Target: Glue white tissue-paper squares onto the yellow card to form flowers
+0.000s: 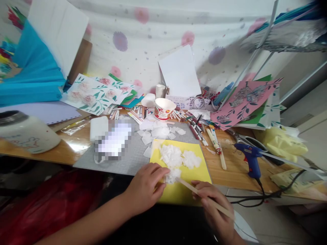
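Observation:
A yellow card (190, 175) lies on a grey cutting mat (135, 158) at the desk's near edge. Three crumpled white tissue flowers sit on it: two higher up (170, 154) (191, 159) and a smaller one (173, 175) nearer me. My left hand (145, 187) rests on the card's left edge, its fingers curled against the small tissue flower. My right hand (216, 212) grips a thin wooden stick (201, 196) whose tip points at that same flower.
Loose white tissue scraps (155, 132) lie behind the card. A paper cup (164, 108), several marker pens (198, 129), a blue glue gun (251, 160) with its black cable, scissors (242, 137), flower-printed cards (92, 93), a pink card (242, 102) and a white jar (22, 132) crowd the desk.

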Available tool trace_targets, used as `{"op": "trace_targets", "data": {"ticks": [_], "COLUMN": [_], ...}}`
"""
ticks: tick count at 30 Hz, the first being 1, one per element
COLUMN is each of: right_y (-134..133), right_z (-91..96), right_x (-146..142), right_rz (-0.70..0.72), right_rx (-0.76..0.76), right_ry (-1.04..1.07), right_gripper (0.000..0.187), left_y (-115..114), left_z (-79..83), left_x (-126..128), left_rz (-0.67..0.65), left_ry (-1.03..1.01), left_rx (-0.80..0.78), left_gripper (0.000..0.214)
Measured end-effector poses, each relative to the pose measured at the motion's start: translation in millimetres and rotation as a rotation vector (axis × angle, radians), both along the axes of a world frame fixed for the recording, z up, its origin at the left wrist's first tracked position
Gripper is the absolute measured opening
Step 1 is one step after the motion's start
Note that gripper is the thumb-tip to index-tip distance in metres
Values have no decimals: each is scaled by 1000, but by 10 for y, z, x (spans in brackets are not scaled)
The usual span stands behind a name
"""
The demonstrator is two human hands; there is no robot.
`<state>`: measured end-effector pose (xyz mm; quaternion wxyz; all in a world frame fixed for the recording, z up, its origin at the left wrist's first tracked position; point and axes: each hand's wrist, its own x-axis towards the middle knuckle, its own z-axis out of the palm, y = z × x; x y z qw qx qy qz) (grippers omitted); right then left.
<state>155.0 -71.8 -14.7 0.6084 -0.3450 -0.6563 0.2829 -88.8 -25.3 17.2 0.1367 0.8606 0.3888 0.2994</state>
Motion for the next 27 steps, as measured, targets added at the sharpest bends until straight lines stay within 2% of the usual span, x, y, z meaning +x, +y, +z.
{"op": "trace_targets", "data": {"ticks": [2, 4, 7, 11, 14, 18, 22, 27], "right_y": [-3, -2, -3, -11, -7, 8, 10, 8], "right_z": [-4, 10, 42, 55, 57, 54, 8, -15], "right_x": [-2, -6, 11, 67, 95, 108, 137, 171], "right_rz": [-75, -113, -51, 31, -19, -37, -76, -45], "right_rx": [-73, -108, -113, -57, -5, -17, -51, -116], "right_ry": [221, 306, 159, -112, -98, -173, -39, -91], "right_gripper": [12, 13, 15, 15, 16, 14, 17, 14], "left_y": [-9, -19, -30, -48, -70, -80, -75, -71], "left_z": [14, 21, 5, -39, -52, -65, -96, -93], "left_x": [1, -1, -23, -67, -70, -58, -88, -131], "left_rz": [-30, -58, -91, -72, -64, -123, -62, -97], "left_ry": [44, 91, 85, -66, -11, 131, 91, 150], "left_rx": [11, 15, 30, 89, 173, 219, 282, 259], "left_gripper": [46, 48, 41, 28, 34, 48, 43, 40]}}
